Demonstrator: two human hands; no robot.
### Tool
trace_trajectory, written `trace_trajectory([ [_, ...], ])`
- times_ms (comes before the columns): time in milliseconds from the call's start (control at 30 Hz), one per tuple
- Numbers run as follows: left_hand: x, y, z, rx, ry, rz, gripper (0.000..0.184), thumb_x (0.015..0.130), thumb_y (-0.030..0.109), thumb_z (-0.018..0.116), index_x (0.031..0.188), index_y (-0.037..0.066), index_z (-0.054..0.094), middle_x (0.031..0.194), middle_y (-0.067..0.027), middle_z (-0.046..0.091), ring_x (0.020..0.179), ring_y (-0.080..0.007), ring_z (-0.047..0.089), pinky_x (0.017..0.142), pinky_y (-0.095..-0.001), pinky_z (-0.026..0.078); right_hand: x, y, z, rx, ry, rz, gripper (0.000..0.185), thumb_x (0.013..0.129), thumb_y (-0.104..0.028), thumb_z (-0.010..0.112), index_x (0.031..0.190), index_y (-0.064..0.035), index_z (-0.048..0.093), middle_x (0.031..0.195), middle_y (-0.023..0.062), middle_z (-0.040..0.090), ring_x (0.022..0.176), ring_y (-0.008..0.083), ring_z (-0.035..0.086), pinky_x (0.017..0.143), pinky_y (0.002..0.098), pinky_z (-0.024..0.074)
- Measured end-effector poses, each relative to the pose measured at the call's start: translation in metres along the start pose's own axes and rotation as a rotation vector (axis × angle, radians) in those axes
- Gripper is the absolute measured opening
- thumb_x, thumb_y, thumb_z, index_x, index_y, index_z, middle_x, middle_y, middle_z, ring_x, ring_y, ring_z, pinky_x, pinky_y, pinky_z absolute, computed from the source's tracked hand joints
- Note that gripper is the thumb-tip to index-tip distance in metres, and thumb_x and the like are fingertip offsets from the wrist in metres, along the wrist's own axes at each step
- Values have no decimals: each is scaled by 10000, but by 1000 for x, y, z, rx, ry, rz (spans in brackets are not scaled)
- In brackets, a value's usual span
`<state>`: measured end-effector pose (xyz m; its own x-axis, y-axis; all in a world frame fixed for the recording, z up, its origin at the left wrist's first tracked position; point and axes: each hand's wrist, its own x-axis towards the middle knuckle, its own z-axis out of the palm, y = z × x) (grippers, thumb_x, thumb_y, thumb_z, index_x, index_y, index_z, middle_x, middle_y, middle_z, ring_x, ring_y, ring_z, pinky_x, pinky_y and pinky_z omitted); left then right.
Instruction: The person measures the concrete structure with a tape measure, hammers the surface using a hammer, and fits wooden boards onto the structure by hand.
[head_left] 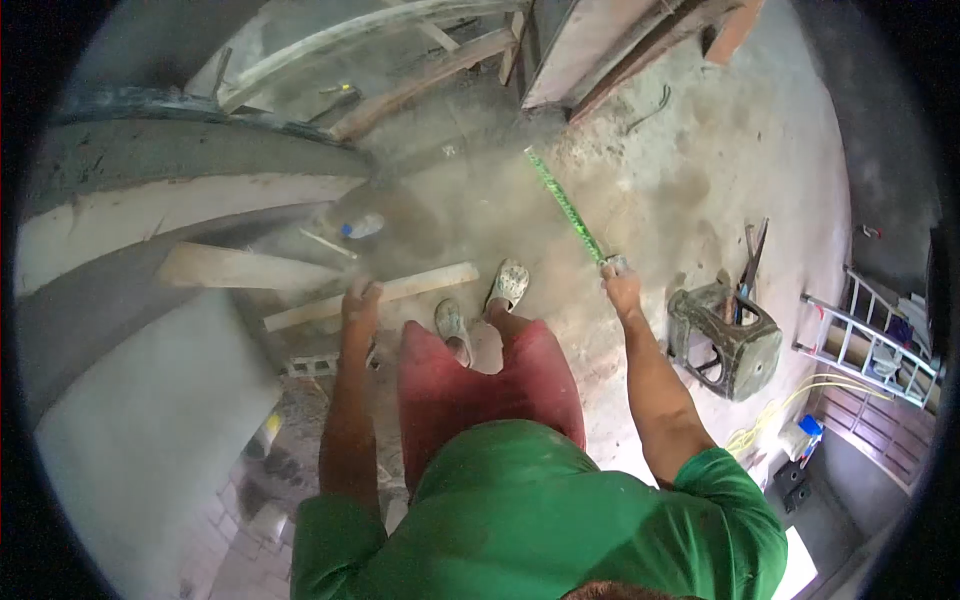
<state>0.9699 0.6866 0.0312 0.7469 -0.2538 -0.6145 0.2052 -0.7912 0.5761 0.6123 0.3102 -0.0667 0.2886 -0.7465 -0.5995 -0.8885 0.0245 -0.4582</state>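
Note:
My right hand (622,288) is closed around a tape measure (612,262). Its green blade (566,206) reaches out over the floor, slanting forward and to the left. My left hand (362,300) has its fingers curled, and what they hold, if anything, is hidden. Just by that hand is a pale wooden board (430,283), running crosswise in front of my feet; I cannot tell whether the hand touches it. A wider piece of wood (235,268) ends close to the same hand on its left.
A dirty plastic stool (745,350) lies on the right, with long tools by it. Beyond it are a ladder (860,338) and a yellow hose (755,425). A plastic bottle (365,226) lies on the dusty floor ahead. Large boards (590,50) stand at the back.

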Motion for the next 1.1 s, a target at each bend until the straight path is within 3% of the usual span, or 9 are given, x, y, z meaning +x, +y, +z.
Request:
trace_trajectory([
  [167, 26, -6, 45, -17, 34, 65, 457, 857, 265, 616, 1221, -9, 580, 1150, -208, 649, 1077, -339, 620, 927, -369, 470, 13, -17, 10, 77, 33, -51, 236, 857, -220, 586, 761, -11, 642, 596, 61, 583, 480, 139, 515, 471, 308, 415],
  [233, 45, 2, 64, -58, 3, 97, 446, 859, 252, 616, 1222, -4, 578, 1147, -209, 651, 1076, -343, 622, 932, -375, 472, 11, -35, 9, 33, 12, 29, 283, 879, -283, 592, 795, -28, 681, 606, 125, 622, 558, 225, 607, 559, 367, 468],
  [400, 142, 18, 119, 10, -206, 323, 482, 882, 294, 616, 1266, 12, 543, 1247, -198, 601, 1171, -347, 562, 985, -403, 438, 42, -40, 44, -10, 57, 40, 255, 878, -246, 610, 784, -16, 669, 586, 104, 601, 519, 196, 563, 527, 347, 442],
  [533, 218, 42, 163, 4, -395, 337, 479, 893, 308, 600, 1281, 34, 537, 1228, -183, 616, 1149, -346, 575, 987, -405, 435, 72, -54, 87, -7, 67, 144, 227, 875, -235, 613, 784, -33, 665, 637, 131, 618, 562, 256, 584, 569, 370, 456],
  [700, 279, 32, 203, 150, -568, 374, 514, 907, 311, 570, 1324, 20, 499, 1225, -188, 615, 1140, -373, 570, 977, -419, 438, 124, -93, 139, -146, 18, 90, 254, 877, -267, 587, 808, -32, 655, 836, 174, 663, 792, 327, 626, 711, 419, 471],
  [800, 295, 4, 223, 185, -589, 380, 557, 899, 328, 582, 1345, 13, 474, 1207, -202, 620, 1125, -376, 578, 970, -424, 443, 178, -83, 174, -185, 43, -129, 310, 878, -274, 575, 817, 19, 657, 684, 184, 636, 621, 281, 601, 621, 391, 461],
  [867, 305, -14, 241, 454, -730, 247, 576, 885, 328, 604, 1341, 1, 475, 1203, -219, 617, 1122, -377, 580, 970, -432, 442, 223, -68, 202, -213, 89, -49, 314, 881, -286, 570, 831, 11, 656, 711, 187, 640, 653, 305, 603, 645, 403, 463],
  [967, 311, 6, 251, 413, -853, 143, 595, 880, 343, 612, 1342, -4, 470, 1206, -225, 614, 1132, -374, 577, 973, -434, 442, 264, -54, 233, -265, 112, 24, 315, 887, -308, 566, 863, -5, 653, 769, 192, 642, 722, 350, 602, 697, 425, 466],
  [1100, 303, -40, 288, 79, -707, 275, 600, 877, 347, 617, 1343, 0, 468, 1212, -224, 612, 1140, -366, 576, 977, -432, 440, 324, -44, 263, -374, 153, -55, 317, 899, -329, 559, 909, -23, 644, 835, 204, 625, 806, 375, 597, 747, 438, 463],
])
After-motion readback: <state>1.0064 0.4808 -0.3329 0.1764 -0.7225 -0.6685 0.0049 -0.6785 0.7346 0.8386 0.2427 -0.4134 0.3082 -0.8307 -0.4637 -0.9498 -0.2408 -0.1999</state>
